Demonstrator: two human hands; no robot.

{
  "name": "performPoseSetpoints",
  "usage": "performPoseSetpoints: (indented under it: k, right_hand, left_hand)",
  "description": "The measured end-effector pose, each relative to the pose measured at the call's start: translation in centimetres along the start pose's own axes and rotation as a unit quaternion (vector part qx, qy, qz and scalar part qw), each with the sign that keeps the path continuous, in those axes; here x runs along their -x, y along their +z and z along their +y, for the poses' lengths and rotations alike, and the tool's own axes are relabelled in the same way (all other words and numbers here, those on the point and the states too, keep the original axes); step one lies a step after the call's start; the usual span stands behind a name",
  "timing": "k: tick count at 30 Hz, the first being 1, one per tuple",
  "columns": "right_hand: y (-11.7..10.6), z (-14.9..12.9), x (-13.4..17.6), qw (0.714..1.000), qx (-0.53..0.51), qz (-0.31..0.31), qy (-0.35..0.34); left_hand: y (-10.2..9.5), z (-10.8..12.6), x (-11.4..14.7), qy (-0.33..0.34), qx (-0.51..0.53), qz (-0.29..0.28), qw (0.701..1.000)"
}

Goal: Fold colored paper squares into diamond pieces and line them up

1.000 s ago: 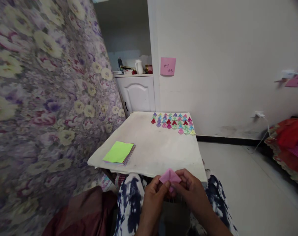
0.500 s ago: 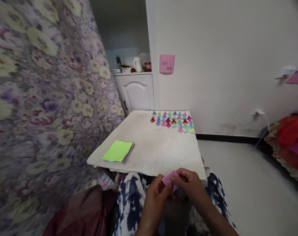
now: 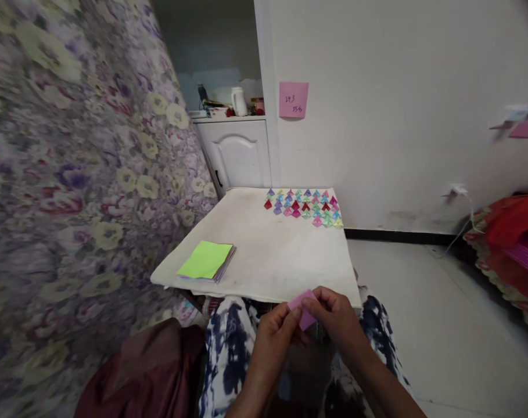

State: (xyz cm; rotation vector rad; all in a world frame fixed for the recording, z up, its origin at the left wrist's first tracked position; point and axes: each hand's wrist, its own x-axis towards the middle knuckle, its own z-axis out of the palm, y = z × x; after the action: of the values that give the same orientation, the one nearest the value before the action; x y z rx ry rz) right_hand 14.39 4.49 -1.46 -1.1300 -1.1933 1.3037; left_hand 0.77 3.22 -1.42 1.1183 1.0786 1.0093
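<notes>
Background filled by a pale wall (image 3: 377,145); left side closed off by a floral curtain (image 3: 93,186). A table (image 3: 264,255), covered in cream cloth, is set before the wall. A white cabinet door (image 3: 240,157) is seen behind its far left corner. Maroon fabric (image 3: 146,371) is bunched at lower left. Both hands are held above the lap, at the table's near edge: the left hand (image 3: 275,331) with thumb and fingers clamped on pink paper (image 3: 308,319), the right hand (image 3: 333,313) with its thumb pressed on the same sheet's face. The sheet is folded small; its rear is hidden. A paper stack (image 3: 207,260), topped by lime green, is placed near the table's left edge. Small folded pieces (image 3: 306,207), many-coloured, are laid in rows at the far right.
</notes>
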Motion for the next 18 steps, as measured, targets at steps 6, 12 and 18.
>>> performPoseSetpoints:
  k: [6,12,18]
  right_hand:
    - [-0.11,0.55,-0.15,0.999,0.032,-0.003,-0.006]
    - [-0.09,0.5,-0.16,0.999,0.046,-0.006,-0.008]
    - [-0.09,0.22,-0.21,0.999,0.034,0.002,-0.006]
  left_hand:
    - [-0.09,-0.81,-0.46,-0.032,0.022,-0.002,0.999]
    - [-0.02,-0.93,-0.41,-0.046,0.046,0.001,0.998]
    - [-0.04,-0.99,-0.15,-0.041,0.045,-0.002,0.998]
